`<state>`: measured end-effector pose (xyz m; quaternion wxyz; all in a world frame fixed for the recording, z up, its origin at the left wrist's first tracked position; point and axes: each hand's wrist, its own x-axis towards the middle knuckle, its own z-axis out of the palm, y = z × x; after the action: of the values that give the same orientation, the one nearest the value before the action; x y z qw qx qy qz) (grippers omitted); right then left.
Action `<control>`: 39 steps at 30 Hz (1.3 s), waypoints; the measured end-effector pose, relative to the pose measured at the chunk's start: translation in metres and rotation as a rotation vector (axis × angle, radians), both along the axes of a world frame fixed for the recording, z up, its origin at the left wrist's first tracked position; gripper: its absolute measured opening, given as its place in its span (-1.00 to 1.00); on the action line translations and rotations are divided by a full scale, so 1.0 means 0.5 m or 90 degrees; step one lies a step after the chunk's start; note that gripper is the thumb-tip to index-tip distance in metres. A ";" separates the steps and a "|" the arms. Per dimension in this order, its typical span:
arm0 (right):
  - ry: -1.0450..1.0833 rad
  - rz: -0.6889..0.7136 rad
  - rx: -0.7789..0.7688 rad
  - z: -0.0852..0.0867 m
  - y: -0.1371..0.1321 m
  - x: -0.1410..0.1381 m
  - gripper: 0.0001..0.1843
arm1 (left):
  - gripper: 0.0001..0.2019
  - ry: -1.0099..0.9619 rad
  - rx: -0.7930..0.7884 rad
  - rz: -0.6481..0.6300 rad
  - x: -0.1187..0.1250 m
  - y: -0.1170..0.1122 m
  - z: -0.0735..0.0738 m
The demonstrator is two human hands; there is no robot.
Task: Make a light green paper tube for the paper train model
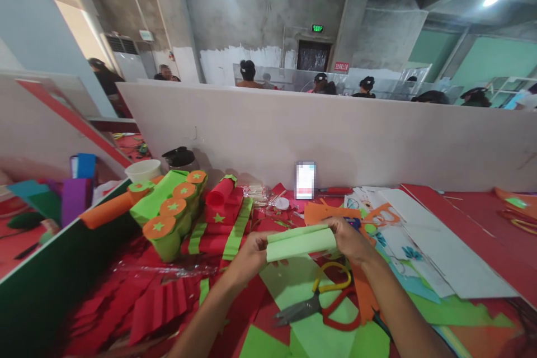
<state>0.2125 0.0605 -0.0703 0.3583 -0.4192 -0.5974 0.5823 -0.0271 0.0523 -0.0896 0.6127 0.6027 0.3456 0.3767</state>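
Note:
A light green paper sheet (300, 243), bent into a curved roll, is stretched between my two hands above the table. My left hand (255, 251) is closed on its left end, and my right hand (350, 239) pinches the right end. Below the roll lie scissors (312, 305) with one yellow and one red handle loop, their blades pointing left. They rest on a flat pale green sheet (289, 279). Bright green pieces (262, 342) lie nearer to me. Part of each hand's fingertips is hidden behind the paper.
To the left stand a green and orange paper model (170, 212) with star-marked wheels and a red and green one (220, 218). Red strips (161, 305) lie in front of them. White sheets (444, 246) are stacked right. A lit phone (305, 180) leans against the white partition (251, 134); people sit beyond.

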 end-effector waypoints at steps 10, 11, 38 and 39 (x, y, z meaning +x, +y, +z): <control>0.010 0.034 -0.002 0.006 -0.002 -0.005 -0.72 | -0.84 0.006 0.009 -0.010 -0.006 0.001 0.003; 0.012 0.032 -0.003 0.005 -0.001 -0.005 -0.73 | -0.85 0.007 0.010 -0.004 -0.007 0.001 0.004; 0.055 0.072 0.074 0.007 -0.006 -0.001 -0.85 | -0.77 -0.085 -0.023 -0.052 -0.009 -0.013 0.016; 0.051 0.071 0.079 0.007 -0.006 0.000 -0.85 | -0.78 -0.081 -0.007 -0.058 -0.009 -0.013 0.017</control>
<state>0.2123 0.0573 -0.0667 0.3743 -0.3384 -0.6402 0.5793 -0.0316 0.0460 -0.0813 0.6534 0.5889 0.2804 0.3843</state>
